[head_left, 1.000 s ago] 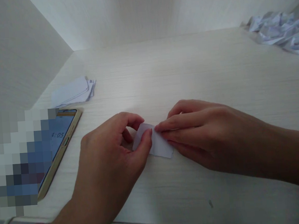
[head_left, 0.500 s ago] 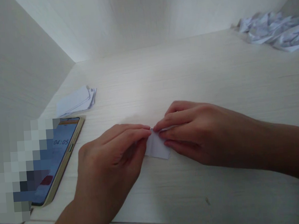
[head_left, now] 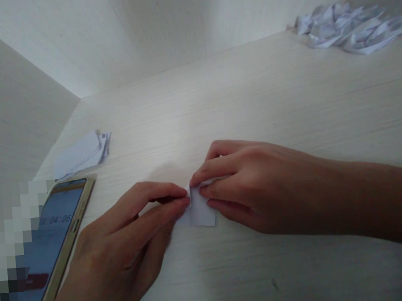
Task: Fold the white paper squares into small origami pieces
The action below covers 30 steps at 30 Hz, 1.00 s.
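Observation:
A small folded piece of white paper lies on the pale wooden surface between my hands. My left hand has its fingers pressed together at the paper's left part, which partly hides under them. From the right, my right hand keeps its fingers closed on the paper's upper right part, fingertips along the top and right side. An upright fold edge runs near the left fingertips.
A stack of white paper pieces lies at the left. Nearer me is a phone showing a timer, partly blurred out. Folded white paper pieces are heaped at the back right corner. Walls border the surface.
The view has shifted, so surrounding things sit differently. My left fingers have moved apart from the right ones, and more of the folded paper's face shows between them.

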Motion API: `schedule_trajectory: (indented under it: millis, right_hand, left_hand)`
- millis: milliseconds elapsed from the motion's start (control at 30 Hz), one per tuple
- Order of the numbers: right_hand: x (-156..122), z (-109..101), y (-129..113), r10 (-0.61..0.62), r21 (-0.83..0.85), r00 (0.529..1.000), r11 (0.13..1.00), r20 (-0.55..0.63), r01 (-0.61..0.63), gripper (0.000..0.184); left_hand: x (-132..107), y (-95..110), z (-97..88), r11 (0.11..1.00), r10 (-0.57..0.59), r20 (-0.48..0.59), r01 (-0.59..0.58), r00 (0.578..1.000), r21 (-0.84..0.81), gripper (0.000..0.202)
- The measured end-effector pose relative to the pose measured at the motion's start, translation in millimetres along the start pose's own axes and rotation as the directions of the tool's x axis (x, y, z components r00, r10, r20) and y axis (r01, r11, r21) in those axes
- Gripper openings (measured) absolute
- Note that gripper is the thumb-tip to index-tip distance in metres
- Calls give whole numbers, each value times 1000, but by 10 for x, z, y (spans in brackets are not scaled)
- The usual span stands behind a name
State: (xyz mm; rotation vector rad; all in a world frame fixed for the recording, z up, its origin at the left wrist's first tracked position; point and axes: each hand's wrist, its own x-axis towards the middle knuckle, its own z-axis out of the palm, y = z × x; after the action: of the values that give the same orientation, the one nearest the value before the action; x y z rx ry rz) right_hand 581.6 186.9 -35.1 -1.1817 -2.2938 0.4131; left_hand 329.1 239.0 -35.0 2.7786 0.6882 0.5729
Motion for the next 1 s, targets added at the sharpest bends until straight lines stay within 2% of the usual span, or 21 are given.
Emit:
schedule_trajectory:
  millis: [100, 300, 600, 833, 1000]
  right_hand:
    - [9, -9, -11, -37, -1, 998, 999, 58, 38, 23]
    - [12, -8, -3, -70, -23, 993, 997, 91, 72, 25]
    - [4, 8, -8, -24, 22, 996, 999, 91, 22, 28]
    - [-1, 19, -7, -13, 11, 997, 1000, 82, 12, 29]
    - [4, 15, -2, -16, 34, 997, 999, 73, 14, 28]
  left_hand:
    - [-10, -5, 9, 1000, -1, 7, 1, 1000, 5, 28]
    - [23, 6, -2, 1000, 13, 12, -13, 1000, 6, 28]
    - [68, 37, 5, 998, 24, -3, -24, 1000, -50, 26]
    - [56, 30, -11, 998, 48, 34, -47, 998, -42, 31]
    - [62, 44, 1, 998, 37, 15, -36, 999, -43, 30]
